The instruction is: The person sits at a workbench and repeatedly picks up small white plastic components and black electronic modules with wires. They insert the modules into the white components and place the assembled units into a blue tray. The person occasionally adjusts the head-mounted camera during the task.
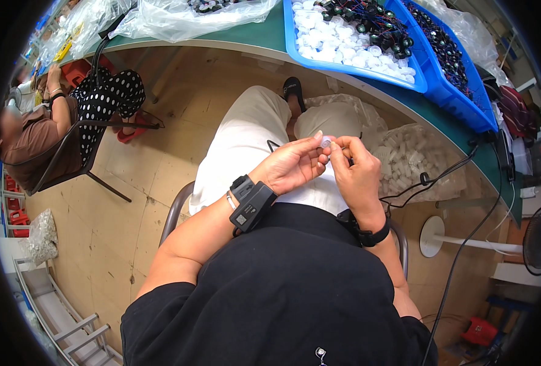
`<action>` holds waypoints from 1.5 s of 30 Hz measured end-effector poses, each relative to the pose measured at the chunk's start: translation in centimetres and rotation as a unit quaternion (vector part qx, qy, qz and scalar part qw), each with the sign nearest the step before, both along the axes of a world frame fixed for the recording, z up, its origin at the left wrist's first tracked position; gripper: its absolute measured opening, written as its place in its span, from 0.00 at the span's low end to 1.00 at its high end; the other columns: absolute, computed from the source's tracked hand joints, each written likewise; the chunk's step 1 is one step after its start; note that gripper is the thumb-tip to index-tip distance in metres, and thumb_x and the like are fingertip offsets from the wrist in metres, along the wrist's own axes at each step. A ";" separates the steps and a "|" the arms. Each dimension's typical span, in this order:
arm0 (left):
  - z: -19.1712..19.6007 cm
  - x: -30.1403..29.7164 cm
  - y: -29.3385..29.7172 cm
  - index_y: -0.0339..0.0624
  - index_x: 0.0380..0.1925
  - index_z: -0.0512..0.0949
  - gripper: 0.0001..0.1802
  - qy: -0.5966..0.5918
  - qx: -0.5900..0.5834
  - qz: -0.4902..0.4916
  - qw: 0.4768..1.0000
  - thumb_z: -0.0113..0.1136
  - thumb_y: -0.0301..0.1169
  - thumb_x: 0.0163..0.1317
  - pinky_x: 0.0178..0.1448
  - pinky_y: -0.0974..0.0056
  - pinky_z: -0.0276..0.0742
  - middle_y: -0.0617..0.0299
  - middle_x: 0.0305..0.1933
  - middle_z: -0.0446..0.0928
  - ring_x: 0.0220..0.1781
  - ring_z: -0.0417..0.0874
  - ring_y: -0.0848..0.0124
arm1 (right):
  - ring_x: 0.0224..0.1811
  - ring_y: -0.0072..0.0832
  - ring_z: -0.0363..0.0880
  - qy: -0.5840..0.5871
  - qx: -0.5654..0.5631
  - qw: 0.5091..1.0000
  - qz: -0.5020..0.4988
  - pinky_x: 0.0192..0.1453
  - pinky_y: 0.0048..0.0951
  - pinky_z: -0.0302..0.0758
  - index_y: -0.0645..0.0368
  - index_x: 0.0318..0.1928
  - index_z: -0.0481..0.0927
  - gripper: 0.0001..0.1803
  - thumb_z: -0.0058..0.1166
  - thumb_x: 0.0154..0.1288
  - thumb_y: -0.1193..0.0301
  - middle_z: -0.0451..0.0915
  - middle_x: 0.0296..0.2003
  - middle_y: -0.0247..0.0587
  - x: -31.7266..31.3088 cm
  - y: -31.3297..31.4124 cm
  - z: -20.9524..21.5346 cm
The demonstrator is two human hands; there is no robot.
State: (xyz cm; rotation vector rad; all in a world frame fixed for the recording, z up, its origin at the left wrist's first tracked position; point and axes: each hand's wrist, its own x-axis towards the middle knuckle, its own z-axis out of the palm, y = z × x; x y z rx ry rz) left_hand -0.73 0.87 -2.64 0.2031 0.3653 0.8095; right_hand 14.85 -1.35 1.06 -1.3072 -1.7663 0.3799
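Note:
Above my lap, my left hand point(296, 162) and my right hand point(357, 174) meet at the fingertips around a small translucent white plastic cap point(326, 142). The left thumb and fingers pinch it from one side, palm partly turned up. From the other side the right thumb and forefinger press on it, back of the hand upward. Whether a second small part sits inside the cap is too small to tell. Beyond the hands, a blue tray point(319, 61) on the table holds similar white caps point(337, 44) and a heap of black round parts with thin wires point(383, 30).
A second blue bin point(475, 110) of wired dark parts stands right of the tray on the green table point(234, 38). Clear bags of white pieces point(411, 158) lie under the table edge. Black cables point(426, 180) hang at right near a fan point(536, 241). A co-worker point(45, 137) sits at left.

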 end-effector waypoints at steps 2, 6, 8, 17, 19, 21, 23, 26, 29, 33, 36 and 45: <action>0.2 0.1 -0.1 0.35 0.50 0.74 0.16 0.013 0.012 0.002 1.000 0.54 0.36 0.70 0.43 0.74 0.76 0.67 0.38 0.76 0.36 0.75 0.80 | 0.17 0.32 0.77 -0.004 0.010 1.000 0.004 0.23 0.32 0.71 0.59 0.34 0.78 0.04 0.58 0.61 0.72 0.77 0.17 0.37 0.0 0.0 -0.1; 0.3 0.1 -0.2 0.36 0.49 0.75 0.16 0.053 0.043 0.007 0.998 0.55 0.36 0.70 0.44 0.75 0.76 0.68 0.37 0.76 0.36 0.75 0.81 | 0.20 0.36 0.79 -0.039 -0.013 0.999 0.016 0.25 0.35 0.72 0.59 0.38 0.76 0.05 0.55 0.64 0.71 0.79 0.19 0.39 0.1 0.1 0.1; 0.2 -0.1 -0.1 0.36 0.49 0.76 0.16 0.064 0.046 0.015 0.997 0.55 0.36 0.69 0.43 0.75 0.76 0.68 0.37 0.76 0.36 0.75 0.82 | 0.23 0.40 0.80 -0.044 -0.042 0.998 0.020 0.27 0.38 0.73 0.59 0.39 0.74 0.06 0.53 0.66 0.71 0.80 0.22 0.42 0.2 0.0 0.1; 0.2 -0.1 -0.2 0.38 0.48 0.77 0.14 0.110 0.075 0.026 0.991 0.57 0.36 0.68 0.43 0.76 0.76 0.70 0.36 0.77 0.35 0.77 0.82 | 0.30 0.50 0.80 -0.055 -0.092 0.994 0.037 0.32 0.45 0.73 0.61 0.40 0.69 0.06 0.48 0.69 0.71 0.79 0.27 0.50 0.5 0.2 -0.5; 0.7 0.2 -0.5 0.39 0.47 0.77 0.14 0.125 0.080 0.022 0.989 0.57 0.36 0.68 0.43 0.76 0.76 0.70 0.36 0.77 0.35 0.77 0.83 | 0.30 0.49 0.80 -0.043 -0.072 0.996 0.039 0.32 0.44 0.74 0.61 0.41 0.69 0.06 0.49 0.69 0.72 0.79 0.28 0.51 0.4 0.4 -0.8; 0.6 0.1 -0.4 0.39 0.47 0.77 0.14 0.122 0.086 0.035 0.988 0.57 0.36 0.68 0.42 0.76 0.75 0.70 0.35 0.77 0.35 0.77 0.83 | 0.28 0.47 0.80 0.024 -0.064 0.996 0.058 0.32 0.41 0.74 0.62 0.41 0.70 0.06 0.50 0.69 0.72 0.79 0.27 0.51 0.2 0.5 -1.0; 0.4 0.0 -0.3 0.39 0.47 0.77 0.14 0.118 0.085 0.048 0.988 0.57 0.37 0.68 0.42 0.76 0.75 0.70 0.35 0.77 0.35 0.76 0.83 | 0.26 0.43 0.79 0.065 -0.091 0.991 0.069 0.31 0.38 0.74 0.63 0.40 0.70 0.06 0.50 0.69 0.73 0.79 0.27 0.49 0.3 0.6 -1.1; 0.2 -0.2 -0.2 0.39 0.47 0.77 0.15 0.114 0.077 0.059 0.989 0.57 0.37 0.68 0.42 0.76 0.75 0.69 0.34 0.76 0.34 0.76 0.83 | 0.25 0.34 0.78 0.101 -0.189 0.974 0.072 0.30 0.32 0.73 0.65 0.38 0.72 0.06 0.51 0.68 0.74 0.78 0.26 0.46 0.6 0.5 -0.9; 0.4 -0.2 -0.2 0.40 0.47 0.77 0.15 0.116 0.073 0.050 0.989 0.56 0.38 0.69 0.42 0.76 0.75 0.69 0.33 0.76 0.34 0.75 0.83 | 0.25 0.27 0.76 0.152 -0.250 0.953 0.075 0.30 0.28 0.71 0.66 0.35 0.73 0.07 0.51 0.68 0.74 0.76 0.25 0.43 0.6 0.3 -0.3; 0.1 -0.1 -0.2 0.41 0.45 0.78 0.14 0.102 0.067 0.026 0.992 0.55 0.39 0.69 0.41 0.76 0.74 0.70 0.33 0.75 0.34 0.74 0.82 | 0.25 0.25 0.75 0.141 -0.212 0.964 0.080 0.30 0.27 0.71 0.66 0.35 0.73 0.06 0.52 0.66 0.75 0.76 0.24 0.43 0.5 0.3 -0.6; 0.0 -0.1 -0.2 0.41 0.44 0.77 0.14 0.095 0.062 0.017 0.993 0.54 0.40 0.70 0.41 0.76 0.74 0.69 0.34 0.75 0.34 0.73 0.82 | 0.24 0.27 0.76 0.121 -0.184 0.972 0.075 0.30 0.28 0.72 0.66 0.34 0.74 0.05 0.52 0.65 0.76 0.77 0.25 0.44 0.6 0.5 -1.1; 0.2 -0.1 -0.2 0.41 0.44 0.77 0.14 0.090 0.035 0.010 0.995 0.53 0.40 0.70 0.41 0.76 0.74 0.69 0.34 0.76 0.35 0.73 0.82 | 0.25 0.31 0.77 0.082 -0.140 0.985 0.056 0.31 0.30 0.73 0.66 0.33 0.76 0.04 0.54 0.62 0.77 0.79 0.27 0.46 0.6 0.4 -0.8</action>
